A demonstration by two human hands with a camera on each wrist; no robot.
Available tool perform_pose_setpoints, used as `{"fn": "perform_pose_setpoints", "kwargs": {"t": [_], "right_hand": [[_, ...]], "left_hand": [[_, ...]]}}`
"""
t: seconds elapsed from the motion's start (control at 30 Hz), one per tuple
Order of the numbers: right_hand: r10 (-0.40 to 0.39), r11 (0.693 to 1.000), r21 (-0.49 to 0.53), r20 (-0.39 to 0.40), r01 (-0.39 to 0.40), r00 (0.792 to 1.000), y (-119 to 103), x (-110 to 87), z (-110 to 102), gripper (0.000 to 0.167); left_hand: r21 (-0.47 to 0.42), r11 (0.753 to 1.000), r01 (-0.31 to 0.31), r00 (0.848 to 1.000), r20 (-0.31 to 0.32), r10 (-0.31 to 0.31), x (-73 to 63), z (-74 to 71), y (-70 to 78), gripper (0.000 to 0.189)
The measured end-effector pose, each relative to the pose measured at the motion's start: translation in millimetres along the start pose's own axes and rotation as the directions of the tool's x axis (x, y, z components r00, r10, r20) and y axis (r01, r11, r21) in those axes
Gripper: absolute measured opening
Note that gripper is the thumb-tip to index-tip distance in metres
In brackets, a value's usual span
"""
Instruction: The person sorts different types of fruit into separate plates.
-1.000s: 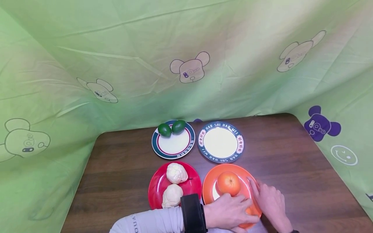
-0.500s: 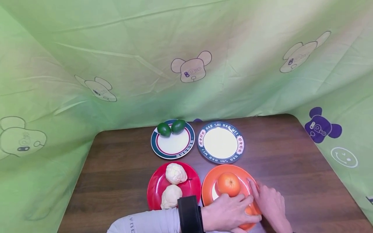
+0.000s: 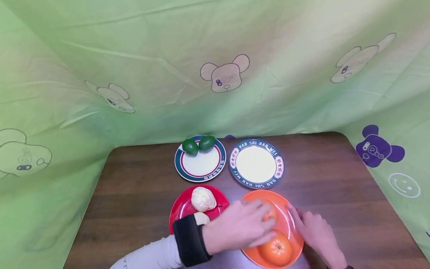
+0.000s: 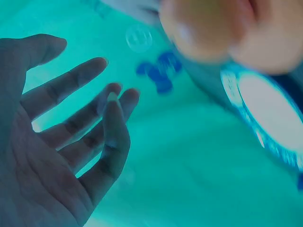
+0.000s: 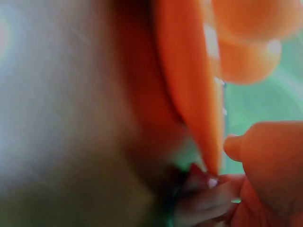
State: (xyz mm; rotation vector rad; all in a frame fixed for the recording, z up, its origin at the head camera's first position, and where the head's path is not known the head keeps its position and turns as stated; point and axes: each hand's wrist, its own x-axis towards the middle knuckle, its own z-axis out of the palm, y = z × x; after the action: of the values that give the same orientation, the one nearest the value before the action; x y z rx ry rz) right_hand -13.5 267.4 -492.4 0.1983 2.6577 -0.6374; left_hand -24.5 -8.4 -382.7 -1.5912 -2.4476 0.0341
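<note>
My left hand (image 3: 236,226), blurred, is over the left side of an orange plate (image 3: 297,239). Its fingers are spread and loosely bent; in the left wrist view the same hand (image 4: 71,127) holds nothing. On the plate, the rear orange (image 3: 270,210) is partly hidden behind those fingers. The front orange (image 3: 277,248) sits just beyond the little finger side, its stem end up. At the plate's right rim, my right hand (image 3: 315,231) grips the edge, thumb on top. The right wrist view shows its fingers (image 5: 208,203) under the rim.
A red plate (image 3: 178,213) with two lumpy white items (image 3: 203,199) is left of the orange plate. Behind stand a green-rimmed plate (image 3: 200,175) with two dark green oval fruits (image 3: 206,143) and a blue-rimmed plate (image 3: 256,164). Green printed cloth (image 3: 161,123) encloses the brown table (image 3: 134,186).
My left hand has let go of the front orange and moved up and left, uncovering that orange and covering part of the rear one. The right hand stays at the plate's rim.
</note>
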Motion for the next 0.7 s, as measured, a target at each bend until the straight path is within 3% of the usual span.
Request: {"fn": "perform_pose_setpoints", "kwargs": {"t": [0.07, 0.13, 0.2, 0.3, 0.4, 0.5, 0.6, 0.7], "right_hand": [[0.008, 1.000, 0.004, 0.037, -0.008, 0.999, 1.6, 8.9, -12.5, 0.086], [0.008, 1.000, 0.025, 0.025, -0.009, 1.000, 2.7, 21.2, -23.3, 0.087], [0.013, 0.998, 0.067, -0.004, -0.012, 1.000, 2.2, 35.4, -31.9, 0.084], [-0.009, 0.990, 0.138, -0.054, 0.016, 0.999, -2.2, 58.2, -43.2, 0.078], [-0.064, 0.981, 0.175, -0.095, 0.079, 0.993, -8.8, 80.8, -48.6, 0.080], [-0.108, 0.976, 0.179, -0.098, 0.124, 0.989, -17.5, 99.9, -51.3, 0.080], [-0.130, 0.973, 0.182, -0.085, 0.143, 0.988, -24.6, 113.5, -49.7, 0.074], [-0.151, 0.972, 0.173, -0.069, 0.161, 0.986, -31.1, 122.4, -48.5, 0.066]], "left_hand": [[0.013, 0.998, 0.062, 0.997, -0.053, -0.061, -5.8, -3.3, -16.8, 0.032], [0.005, 0.991, 0.133, 0.989, -0.071, -0.132, -11.1, -4.8, -35.6, 0.028], [-0.012, 0.981, 0.195, 0.979, -0.063, -0.195, -16.1, -4.0, -56.5, 0.027], [-0.046, 0.950, 0.307, 0.950, -0.040, -0.309, -22.5, -0.1, -87.4, 0.026], [-0.056, 0.901, 0.430, 0.903, 0.004, -0.430, -28.1, 6.5, -117.5, 0.029], [-0.047, 0.835, 0.549, 0.836, 0.056, -0.546, -34.2, 16.4, -144.4, 0.037], [-0.030, 0.785, 0.619, 0.782, 0.117, -0.612, -37.8, 27.3, -168.5, 0.044], [-0.036, 0.744, 0.667, 0.737, 0.177, -0.652, -40.8, 38.6, -186.7, 0.054]]}}
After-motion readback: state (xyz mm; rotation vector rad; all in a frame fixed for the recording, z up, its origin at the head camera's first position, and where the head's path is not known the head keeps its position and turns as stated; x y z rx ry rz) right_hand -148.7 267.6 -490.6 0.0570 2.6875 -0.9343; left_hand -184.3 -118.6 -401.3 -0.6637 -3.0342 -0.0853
